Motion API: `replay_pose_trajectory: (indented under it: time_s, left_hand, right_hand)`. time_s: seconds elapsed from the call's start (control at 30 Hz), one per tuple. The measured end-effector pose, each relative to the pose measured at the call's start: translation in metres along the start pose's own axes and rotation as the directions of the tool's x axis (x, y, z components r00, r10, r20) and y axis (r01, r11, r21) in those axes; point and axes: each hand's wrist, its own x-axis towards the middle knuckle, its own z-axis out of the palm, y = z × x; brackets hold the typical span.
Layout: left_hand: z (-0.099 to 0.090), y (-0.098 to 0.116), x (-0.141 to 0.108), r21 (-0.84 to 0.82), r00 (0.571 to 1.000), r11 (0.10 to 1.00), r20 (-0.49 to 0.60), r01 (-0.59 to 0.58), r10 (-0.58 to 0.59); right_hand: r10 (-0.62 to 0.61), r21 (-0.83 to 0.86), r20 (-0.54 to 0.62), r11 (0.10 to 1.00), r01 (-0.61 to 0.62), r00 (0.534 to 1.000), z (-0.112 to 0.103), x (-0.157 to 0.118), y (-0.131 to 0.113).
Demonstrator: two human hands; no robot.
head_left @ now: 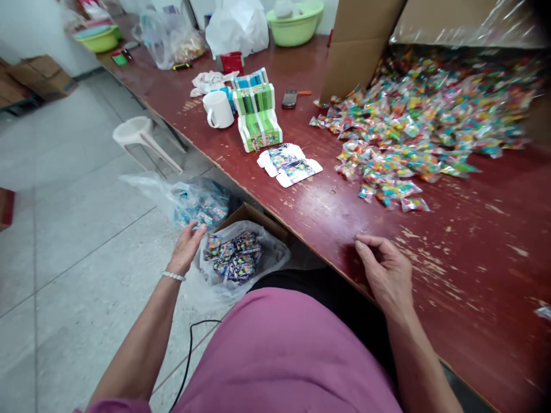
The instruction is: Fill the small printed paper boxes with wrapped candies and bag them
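My left hand (187, 248), with a beaded bracelet at the wrist, is held out over the floor side, fingers stretched and nothing in them. Just right of it, a clear plastic bag (275, 252) lines a carton and holds several small dark printed packets (239, 258). Beyond the fingertips lies another plastic bag with blue packets (202, 201). My right hand (385, 267) is at the table edge, thumb and forefinger tips close together, with nothing visible between them. Ahead of it, a flat unfolded printed box (297, 166) lies on the red table (318, 209).
Wrapped candies (413, 132) are heaped at the right beside a cardboard carton (357, 46). Green printed boxes (258, 112), a white mug (218, 109) and a phone (290, 98) stand or lie farther back. A white stool (138, 132) stands on the floor at left.
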Motion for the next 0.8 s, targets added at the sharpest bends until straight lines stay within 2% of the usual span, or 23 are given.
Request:
replay_pose_trajectory:
  time_s: [0.1,0.23,0.27,0.37,0.4,0.47,0.53,0.6,0.7,0.8]
  left_hand:
    - [0.013,0.010,0.002,0.059,0.995,0.994,0.025,-0.093,0.092]
    - [0.050,0.056,0.001,0.058,0.955,0.954,0.066,-0.294,0.290]
    - [0.062,0.071,0.000,0.073,0.928,0.926,0.074,-0.369,0.364]
    - [0.100,0.115,-0.003,0.229,0.756,0.721,0.158,-0.654,0.636]
    - [0.113,0.127,-0.004,0.288,0.702,0.644,0.203,-0.709,0.682]
    - [0.136,0.147,-0.004,0.405,0.648,0.525,0.280,-0.748,0.708]
    - [0.155,0.160,-0.001,0.517,0.645,0.442,0.323,-0.733,0.693]
    - [0.169,0.169,0.004,0.599,0.670,0.391,0.354,-0.698,0.653]
    - [0.181,0.176,0.016,0.646,0.711,0.372,0.403,-0.667,0.576]
    - [0.185,0.180,0.028,0.639,0.727,0.389,0.431,-0.664,0.534]
  right_hand:
    - [-0.017,-0.025,0.001,1.000,0.017,1.000,0.000,0.000,0.001]
    - [-0.076,-0.078,0.011,0.994,0.077,0.997,0.002,0.000,0.002]
    - [-0.092,-0.090,0.016,0.992,0.093,0.996,0.003,0.000,0.002]
    - [-0.129,-0.104,0.033,0.986,0.131,0.991,0.005,-0.001,0.002]
    - [-0.140,-0.102,0.038,0.984,0.143,0.989,0.006,-0.002,0.002]
    - [-0.163,-0.095,0.039,0.982,0.166,0.986,0.007,-0.002,0.002]
    - [-0.180,-0.085,0.030,0.980,0.182,0.983,0.007,-0.002,0.001]
    - [-0.190,-0.078,0.024,0.978,0.192,0.981,0.007,-0.002,0.000]
    - [-0.200,-0.073,0.026,0.977,0.202,0.979,0.007,-0.002,-0.002]
    - [-0.210,-0.072,0.029,0.975,0.211,0.977,0.008,-0.001,-0.002]
